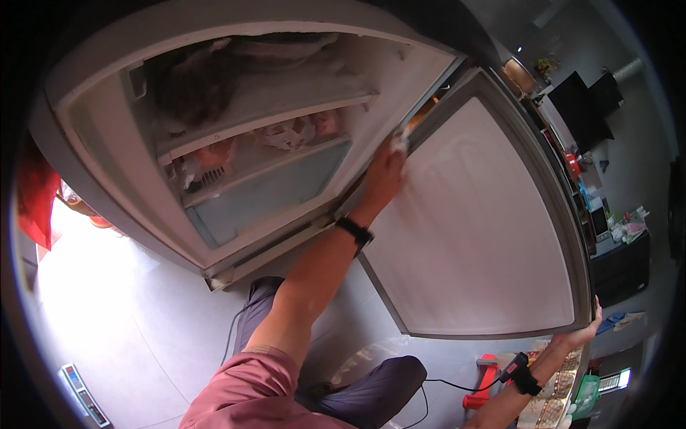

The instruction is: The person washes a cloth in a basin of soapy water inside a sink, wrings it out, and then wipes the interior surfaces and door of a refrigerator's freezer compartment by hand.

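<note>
A refrigerator door [471, 214] stands open, its pale inner panel framed by a grey gasket [528, 155]. My left hand [387, 163] is at the door's hinge-side edge, holding a small white cloth or wipe [399, 142] against the gasket area; both are blurred. At the door's lower outer corner, my right hand [581, 331] grips the edge. The open refrigerator compartment [300, 80] lies to the left, with a white shelf [278, 126] across it. Below that shelf are plastic-bagged items [289, 133] and a translucent bluish drawer front [273, 193].
My knees [375, 386] are bent over the grey tiled floor [144, 332]. A black cable [455, 382] runs to a device on my right wrist. Near it are a red plastic object [482, 383] and a green basket [586, 397]. A power strip-like object [84, 394] lies at lower left.
</note>
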`<state>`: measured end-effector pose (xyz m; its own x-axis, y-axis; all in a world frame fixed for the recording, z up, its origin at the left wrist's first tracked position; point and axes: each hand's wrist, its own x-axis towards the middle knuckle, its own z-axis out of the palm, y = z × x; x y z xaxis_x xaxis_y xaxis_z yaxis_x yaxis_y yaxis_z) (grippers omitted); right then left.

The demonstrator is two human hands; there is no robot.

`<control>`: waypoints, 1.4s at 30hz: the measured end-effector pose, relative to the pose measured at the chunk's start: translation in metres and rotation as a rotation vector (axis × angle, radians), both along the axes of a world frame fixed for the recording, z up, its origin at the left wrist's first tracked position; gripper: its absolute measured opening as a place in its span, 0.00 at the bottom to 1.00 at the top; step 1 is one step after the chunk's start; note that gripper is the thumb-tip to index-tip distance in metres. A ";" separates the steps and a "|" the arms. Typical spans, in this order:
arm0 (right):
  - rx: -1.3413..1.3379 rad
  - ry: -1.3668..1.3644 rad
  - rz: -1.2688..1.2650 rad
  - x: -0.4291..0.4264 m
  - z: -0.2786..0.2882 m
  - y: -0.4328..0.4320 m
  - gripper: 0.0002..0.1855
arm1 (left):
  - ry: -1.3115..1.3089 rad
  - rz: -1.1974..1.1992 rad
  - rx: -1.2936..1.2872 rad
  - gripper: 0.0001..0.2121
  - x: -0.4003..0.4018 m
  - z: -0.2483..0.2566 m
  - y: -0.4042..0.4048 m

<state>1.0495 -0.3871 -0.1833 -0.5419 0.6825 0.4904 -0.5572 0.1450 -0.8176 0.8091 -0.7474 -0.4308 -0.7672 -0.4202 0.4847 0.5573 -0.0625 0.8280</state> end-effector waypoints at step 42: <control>0.041 -0.002 -0.066 -0.001 0.007 0.025 0.22 | -0.541 -0.142 0.868 0.15 0.088 -0.178 0.064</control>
<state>1.0481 -0.3620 -0.1763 -0.4971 0.6964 0.5177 -0.5437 0.2149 -0.8113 0.8970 -0.6839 -0.6088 -0.8623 -0.3490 -0.3671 0.0644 -0.7944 0.6040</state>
